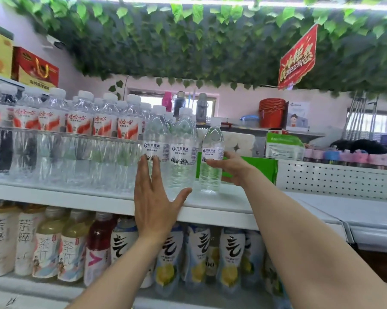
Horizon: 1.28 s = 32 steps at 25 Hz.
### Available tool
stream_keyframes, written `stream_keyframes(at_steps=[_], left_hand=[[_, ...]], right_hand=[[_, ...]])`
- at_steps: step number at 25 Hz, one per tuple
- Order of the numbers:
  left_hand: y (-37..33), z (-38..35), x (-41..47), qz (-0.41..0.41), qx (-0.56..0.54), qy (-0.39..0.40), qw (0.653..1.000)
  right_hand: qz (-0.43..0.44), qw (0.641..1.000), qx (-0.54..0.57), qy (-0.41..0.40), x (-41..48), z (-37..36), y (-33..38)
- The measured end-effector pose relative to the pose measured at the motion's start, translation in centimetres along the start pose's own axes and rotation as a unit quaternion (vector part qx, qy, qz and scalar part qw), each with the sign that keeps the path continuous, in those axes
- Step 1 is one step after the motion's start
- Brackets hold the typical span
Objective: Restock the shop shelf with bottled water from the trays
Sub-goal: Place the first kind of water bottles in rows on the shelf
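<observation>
- The step in hand looks like setting down and squaring up. The right hand (232,167) grasps the small water bottle (212,152) at its label, thumb in front and fingers behind. The bottle stands upright on the white shelf (76,195), towards the shelf's right end.
- The left hand (153,197) is released and flat, with straight fingers laid against one tall bottle (156,139) and the thumb at the foot of its neighbour (183,141). Both stand on the shelf, just left of the small one.
- The next move probably calls for seating the small bottle beside the pair and letting go without tipping it. No tray is in view.
- Edges: the bottle bases sit near the shelf's front lip, so a forward nudge could send one down onto the drinks (188,253) below the shelf.
- Room: a green box (266,172) closes off the shelf's right end, and red-labelled bottles (76,123) fill its left. The only open room is around the small bottle.
</observation>
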State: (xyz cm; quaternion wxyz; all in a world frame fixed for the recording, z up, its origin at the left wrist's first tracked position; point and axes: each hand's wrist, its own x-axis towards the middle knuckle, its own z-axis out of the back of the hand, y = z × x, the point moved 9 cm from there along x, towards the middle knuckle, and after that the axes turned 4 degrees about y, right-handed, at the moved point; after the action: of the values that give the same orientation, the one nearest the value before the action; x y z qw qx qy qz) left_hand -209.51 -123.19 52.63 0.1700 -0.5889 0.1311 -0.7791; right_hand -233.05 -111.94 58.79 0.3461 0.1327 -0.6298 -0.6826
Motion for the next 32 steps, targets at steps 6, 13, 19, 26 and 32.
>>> stream_keyframes(at_steps=[6, 13, 19, 26, 32], left_hand=[[0.1, -0.1, -0.1, -0.002, 0.008, -0.009, 1.0], [-0.1, 0.0, -0.2, 0.002, 0.001, -0.003, 1.0], [-0.1, 0.0, -0.3, 0.0, 0.0, -0.002, 1.0], [0.0, 0.0, -0.4, 0.006, 0.003, -0.002, 1.0], [-0.7, 0.5, -0.3, 0.038, 0.002, 0.061, 0.997]], right_hand=[[-0.001, 1.0, -0.006, 0.001, 1.7, -0.5, -0.4], [0.001, 1.0, -0.03, 0.002, 2.2, 0.0, -0.5], [0.002, 0.999, -0.047, 0.001, 2.2, -0.2, -0.5], [0.011, 0.996, -0.088, -0.025, 2.5, 0.1, -0.8], [0.039, 0.948, -0.302, -0.092, -3.1, 0.5, 1.0]])
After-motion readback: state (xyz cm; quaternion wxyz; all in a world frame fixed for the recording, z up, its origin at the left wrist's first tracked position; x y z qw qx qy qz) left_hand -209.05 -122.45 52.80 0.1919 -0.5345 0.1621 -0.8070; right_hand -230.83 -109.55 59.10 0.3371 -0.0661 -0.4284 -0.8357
